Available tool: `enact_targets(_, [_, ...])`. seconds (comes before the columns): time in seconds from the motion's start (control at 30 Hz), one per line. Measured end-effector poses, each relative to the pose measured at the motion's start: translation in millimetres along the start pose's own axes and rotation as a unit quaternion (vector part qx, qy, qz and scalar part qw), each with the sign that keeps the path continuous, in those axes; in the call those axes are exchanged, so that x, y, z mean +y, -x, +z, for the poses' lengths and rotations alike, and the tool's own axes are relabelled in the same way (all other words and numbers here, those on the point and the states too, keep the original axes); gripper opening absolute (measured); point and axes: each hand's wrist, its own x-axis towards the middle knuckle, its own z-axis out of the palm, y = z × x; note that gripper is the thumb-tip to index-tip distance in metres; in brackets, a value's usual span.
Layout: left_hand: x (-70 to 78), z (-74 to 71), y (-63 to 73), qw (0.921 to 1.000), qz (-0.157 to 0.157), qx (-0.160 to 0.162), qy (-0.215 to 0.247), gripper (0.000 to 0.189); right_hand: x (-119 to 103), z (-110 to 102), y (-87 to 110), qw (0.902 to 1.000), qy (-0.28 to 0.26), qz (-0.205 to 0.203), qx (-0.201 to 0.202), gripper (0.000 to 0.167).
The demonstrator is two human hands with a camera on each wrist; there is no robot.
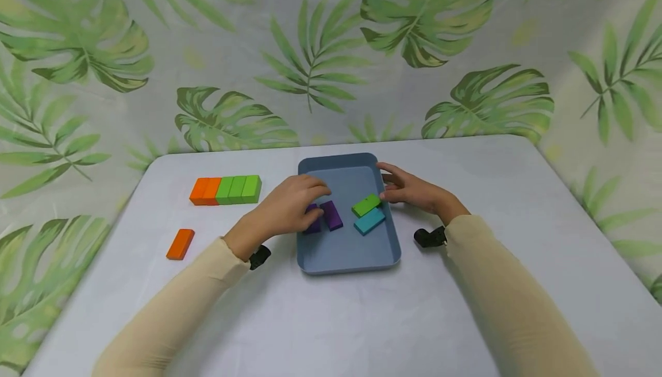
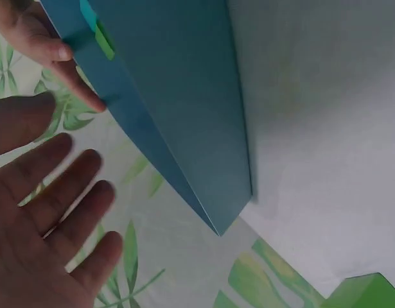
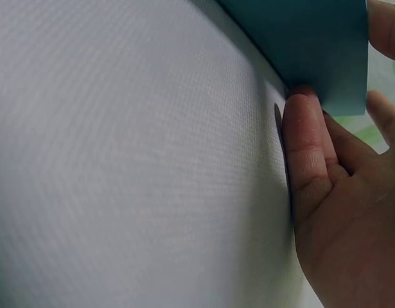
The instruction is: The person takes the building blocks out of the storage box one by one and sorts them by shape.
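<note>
Left hand (image 1: 295, 203), fingers spread, hovered by two purple rectangular blocks (image 1: 331, 215) in the blue-gray tray (image 1: 349, 257); right hand (image 1: 414, 191), loosely spread, rested against its right side, likely steadying it.

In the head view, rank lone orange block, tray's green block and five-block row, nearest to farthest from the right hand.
1. Green block: right side of the tray.
2. Five-block row: left of the tray.
3. Lone orange block: lower left.
</note>
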Motion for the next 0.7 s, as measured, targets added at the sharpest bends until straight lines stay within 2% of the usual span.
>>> enact_targets(0.17, [-1.3,4.5,-5.5,0.9952,-0.052,-0.07,-0.044,0.044,-2,2,-0.4,1.0,-0.005,-0.002,0.007,0.086])
enact_targets(0.3, [-0.7,14.2,-4.3,0.9882,-0.07,-0.123,-0.06,0.047,1,5,-1.2,1.0,-0.007,0.003,0.002,0.086])
enact_targets(0.5, [2.0,22.3,-0.6,0.9833,-0.087,-0.142,-0.073,0.043,2,7,-1.9,1.0,-0.002,0.004,-0.003,0.086])
enact_targets(0.6, [3.8,21.0,-1.6,0.9822,-0.089,-0.147,-0.076,0.043,1,4,-1.6,1.0,0.006,0.005,0.003,0.087])
enact_targets(0.7, [5.6,18.2,-3.7,0.9797,-0.088,-0.165,-0.073,0.05,1,1,-0.9,0.9999,0.01,0.008,0.007,0.087])
